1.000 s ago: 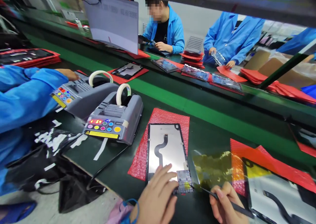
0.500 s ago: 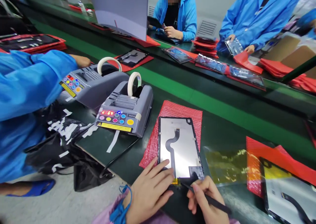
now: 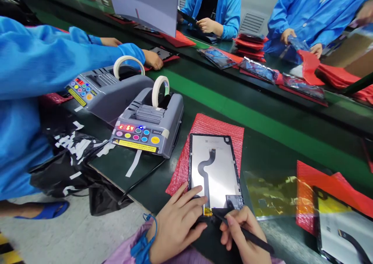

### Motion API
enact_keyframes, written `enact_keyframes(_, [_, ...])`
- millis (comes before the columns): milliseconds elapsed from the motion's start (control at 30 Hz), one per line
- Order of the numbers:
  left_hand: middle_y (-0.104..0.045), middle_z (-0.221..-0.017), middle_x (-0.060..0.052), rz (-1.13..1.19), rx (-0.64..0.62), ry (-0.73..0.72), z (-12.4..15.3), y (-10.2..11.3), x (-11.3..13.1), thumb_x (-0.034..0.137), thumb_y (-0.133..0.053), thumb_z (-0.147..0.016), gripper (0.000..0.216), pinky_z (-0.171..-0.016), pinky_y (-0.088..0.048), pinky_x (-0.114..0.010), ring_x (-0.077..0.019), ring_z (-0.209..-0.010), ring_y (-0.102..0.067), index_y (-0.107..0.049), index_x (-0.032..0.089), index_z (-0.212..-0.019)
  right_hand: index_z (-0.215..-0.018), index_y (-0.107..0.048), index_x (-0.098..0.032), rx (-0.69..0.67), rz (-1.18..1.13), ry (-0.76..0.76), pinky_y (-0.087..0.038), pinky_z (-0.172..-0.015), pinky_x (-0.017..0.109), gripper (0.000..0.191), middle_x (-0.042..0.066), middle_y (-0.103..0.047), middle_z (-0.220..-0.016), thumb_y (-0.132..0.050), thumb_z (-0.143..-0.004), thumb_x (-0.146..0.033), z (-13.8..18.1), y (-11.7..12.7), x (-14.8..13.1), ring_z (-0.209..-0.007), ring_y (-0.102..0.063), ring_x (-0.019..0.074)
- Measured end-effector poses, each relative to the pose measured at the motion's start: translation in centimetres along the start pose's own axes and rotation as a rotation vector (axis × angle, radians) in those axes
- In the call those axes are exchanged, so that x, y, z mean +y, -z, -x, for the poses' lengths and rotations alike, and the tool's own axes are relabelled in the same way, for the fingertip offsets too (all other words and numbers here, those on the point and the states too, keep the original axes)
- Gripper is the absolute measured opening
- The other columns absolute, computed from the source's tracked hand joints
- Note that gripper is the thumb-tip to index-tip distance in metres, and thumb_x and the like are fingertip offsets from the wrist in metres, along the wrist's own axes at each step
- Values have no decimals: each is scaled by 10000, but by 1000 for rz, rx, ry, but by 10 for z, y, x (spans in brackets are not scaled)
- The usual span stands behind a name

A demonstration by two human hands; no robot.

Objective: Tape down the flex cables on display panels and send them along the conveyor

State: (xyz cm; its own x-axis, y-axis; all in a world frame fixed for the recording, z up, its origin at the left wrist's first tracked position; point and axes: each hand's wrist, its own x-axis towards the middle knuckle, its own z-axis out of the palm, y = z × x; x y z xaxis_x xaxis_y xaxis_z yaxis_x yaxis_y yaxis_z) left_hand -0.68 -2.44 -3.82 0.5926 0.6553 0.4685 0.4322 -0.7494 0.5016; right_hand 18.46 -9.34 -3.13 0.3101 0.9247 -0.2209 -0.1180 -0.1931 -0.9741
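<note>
A tablet screen assembly (image 3: 221, 171) lies metal back up on a red bubble-wrap bag (image 3: 204, 124), its near end reaching past the bag. A dark S-shaped ribbon cable (image 3: 206, 178) runs down it to a yellow-orange strip (image 3: 208, 211) at the near edge. My left hand (image 3: 180, 221) lies with fingers spread over the lower left corner, pressing on the cable side. In my right hand (image 3: 244, 233) is a slim black tool, probably tweezers (image 3: 252, 237), gripped like a pen. Its tip points at the near edge, beside the strip.
Two grey tape dispensers (image 3: 145, 128) stand at left, with tape scraps on a black bag (image 3: 72, 155). Right of the screen lie a yellow transparent film (image 3: 271, 194) and another screen (image 3: 344, 229). A co-worker's blue sleeve (image 3: 58, 66) reaches across at left; two others work opposite.
The co-worker at left has stretched an arm across to the screen behind the dispensers. The view has shifted slightly. My hands stay in nearly the same place on the screen.
</note>
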Motion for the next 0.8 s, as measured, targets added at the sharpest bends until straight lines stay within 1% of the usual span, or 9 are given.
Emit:
enact_keyframes(133, [-769, -1197, -45, 0, -4, -2, -1, 0, 1, 251, -540, -1042, 82, -1225, -336, -418, -192, -1330, -594, -589, 200, -1083, -730, -510, -235, -4, 30, 12, -427, -391, 162, 398, -14, -715, -643, -698, -932, -522, 0, 0, 2, -396, -578, 71])
enact_keyframes(267, [-766, -1205, -40, 30, 31, -3, 0, -2, 1, 255, -541, -1048, 82, -1215, -352, -432, -200, -1326, -599, -567, 204, -1107, -734, -517, -235, -14, 77, 19, -439, -400, 173, 382, -6, -721, -647, -684, -945, -507, 0, 4, 8, -395, -584, 78])
enact_keyframes(433, [-761, -1212, -49, 42, 32, -4, 1, -3, -1, 247, -550, -1043, 64, -1206, -362, -448, -208, -1330, -594, -566, 203, -1086, -754, -558, -232, -108, 122, 45, -478, -424, 177, 317, -10, -722, -645, -662, -977, -433, -3, 16, 14, -408, -613, 85])
enact_keyframes(500, [-760, -1211, -47, 40, 20, -8, 1, -2, -1, 245, -549, -1041, 66, -1208, -355, -448, -211, -1331, -591, -583, 203, -1081, -757, -556, -233, -126, 127, 52, -490, -438, 174, 308, -12, -725, -655, -658, -983, -416, -4, 17, 15, -417, -622, 83])
enact_keyframes(567, [-760, -1204, -36, 12, -23, -20, -1, 0, -1, 239, -552, -1036, 88, -1214, -340, -458, -223, -1327, -592, -622, 214, -1085, -755, -551, -235, -135, 131, 56, -497, -442, 176, 313, -12, -724, -658, -657, -981, -423, -5, 14, 15, -423, -630, 86])
enact_keyframes(633, [-759, -1200, -22, -31, -88, -31, -2, 2, -1, 237, -558, -1028, 129, -1224, -315, -464, -237, -1321, -593, -660, 230, -1106, -751, -544, -237, -105, 142, 61, -489, -437, 179, 324, -20, -710, -652, -666, -972, -441, -4, 10, 14, -419, -620, 85])
enact_keyframes(700, [-756, -1207, -14, -66, -127, -34, -2, 2, -1, 235, -558, -1025, 161, -1240, -279, -461, -244, -1323, -588, -676, 233, -1135, -755, -536, -241, -41, 161, 79, -468, -419, 181, 321, -32, -692, -653, -670, -972, -435, -1, 9, 12, -402, -596, 77])
enact_keyframes(767, [-754, -1215, -12, -79, -131, -32, -2, 2, -1, 237, -556, -1027, 171, -1257, -238, -457, -244, -1332, -578, -681, 223, -1143, -807, -540, -250, 19, 183, 157, -460, -398, 193, 255, -25, -709, -699, -650, -993, -386, 3, 16, 8, -401, -600, 87])
enact_keyframes(800, [-752, -1220, -11, -79, -130, -34, -2, 2, -1, 235, -556, -1027, 173, -1262, -221, -456, -245, -1337, -574, -682, 221, -1144, -873, -555, -259, 25, 223, 230, -480, -406, 211, 183, -3, -740, -754, -610, -1018, -356, 5, 23, 4, -434, -640, 110])
